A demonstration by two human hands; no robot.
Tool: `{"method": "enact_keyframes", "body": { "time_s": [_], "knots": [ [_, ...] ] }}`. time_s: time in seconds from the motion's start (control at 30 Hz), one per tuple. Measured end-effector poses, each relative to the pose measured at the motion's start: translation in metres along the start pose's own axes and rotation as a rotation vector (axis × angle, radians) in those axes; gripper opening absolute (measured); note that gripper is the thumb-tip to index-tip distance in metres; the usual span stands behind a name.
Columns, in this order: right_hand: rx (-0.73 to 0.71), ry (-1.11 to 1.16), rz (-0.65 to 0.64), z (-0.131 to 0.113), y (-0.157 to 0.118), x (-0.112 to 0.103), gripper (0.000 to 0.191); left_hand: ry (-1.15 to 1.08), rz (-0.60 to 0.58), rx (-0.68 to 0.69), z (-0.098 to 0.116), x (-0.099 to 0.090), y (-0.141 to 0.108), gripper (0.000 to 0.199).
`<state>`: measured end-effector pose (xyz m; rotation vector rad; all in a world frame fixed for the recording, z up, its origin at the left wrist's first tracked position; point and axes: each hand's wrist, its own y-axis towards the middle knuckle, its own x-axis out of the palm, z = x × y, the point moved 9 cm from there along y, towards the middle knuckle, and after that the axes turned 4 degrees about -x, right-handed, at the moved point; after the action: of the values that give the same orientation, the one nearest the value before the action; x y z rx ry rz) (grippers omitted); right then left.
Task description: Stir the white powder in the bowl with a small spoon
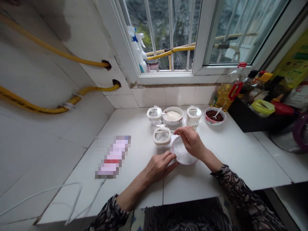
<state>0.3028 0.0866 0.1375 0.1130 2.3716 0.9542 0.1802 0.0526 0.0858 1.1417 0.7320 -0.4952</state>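
Observation:
A bowl of white grains (182, 155) stands on the white tiled counter. My left hand (160, 165) grips its left rim, fingers and thumb closed there. Above the bowl's right side, my right hand (192, 141) is bent with its fingers pinched at the thin handle of a small white spoon (172, 131), which reaches over the square jar (162, 137) left of the bowl. The fingers partly hide the handle. White contents show inside this jar. Behind are a clear jar (155, 114), a bowl of pale powder (173, 116) and another filled jar (193, 116).
A bowl of dark red flakes (214, 116) with a spoon stands back right, near an oil bottle (225, 93) and a black box (243, 114) of bottles. At left lies a blurred phone-like object (114, 157) with a white cable (78, 195). A window is behind.

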Motion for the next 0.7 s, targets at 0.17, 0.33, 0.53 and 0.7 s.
{"method": "enact_keyframes", "body": {
  "time_s": [0.17,0.33,0.53,0.7],
  "knots": [
    [-0.212,-0.196,-0.070,-0.018,-0.002,0.005,0.022,0.006,0.001,0.002,-0.001,0.001,-0.001,0.015],
    [-0.002,-0.049,0.101,-0.007,-0.002,-0.028,0.014,-0.001,-0.005,0.002,-0.002,0.002,-0.002,0.016],
    [0.142,-0.232,0.070,0.020,-0.009,-0.040,0.017,-0.018,-0.012,0.004,-0.002,0.001,-0.001,0.015],
    [0.129,-0.290,-0.002,0.022,-0.010,-0.035,0.018,-0.032,-0.022,-0.004,-0.003,0.001,-0.001,0.016]
  ]
}}
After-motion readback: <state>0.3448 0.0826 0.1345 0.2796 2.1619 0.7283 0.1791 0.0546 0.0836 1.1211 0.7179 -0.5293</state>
